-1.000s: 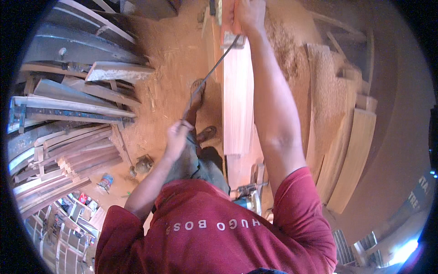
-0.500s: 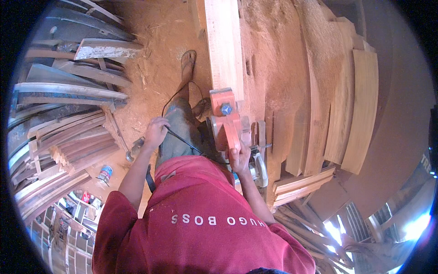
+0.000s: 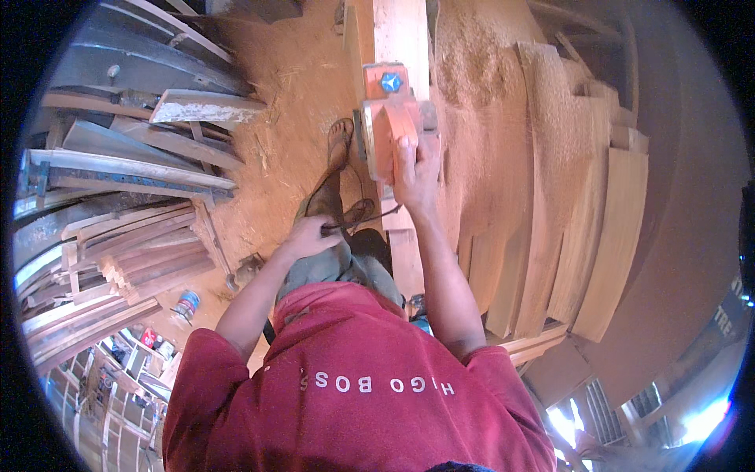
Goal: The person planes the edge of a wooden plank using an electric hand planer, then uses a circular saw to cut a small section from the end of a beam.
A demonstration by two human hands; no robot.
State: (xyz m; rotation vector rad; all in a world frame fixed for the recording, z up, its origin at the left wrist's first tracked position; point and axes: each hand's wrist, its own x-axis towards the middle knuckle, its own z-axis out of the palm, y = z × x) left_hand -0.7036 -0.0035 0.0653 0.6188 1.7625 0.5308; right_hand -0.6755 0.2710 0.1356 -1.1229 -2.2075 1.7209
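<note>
The electric planer (image 3: pixel 385 110) sits gripped in the outstretched right hand (image 3: pixel 417 171), while the nearer, curled left hand (image 3: pixel 313 237) holds its cord (image 3: pixel 384 215).

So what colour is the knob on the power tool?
The knob is blue, clearest in the head view.

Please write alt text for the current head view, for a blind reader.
The bare right hand grips an orange, blue-knobbed handheld planer on a long, pale wooden board. The left hand holds a thin dark cord; brown sawdust lies around.
</note>
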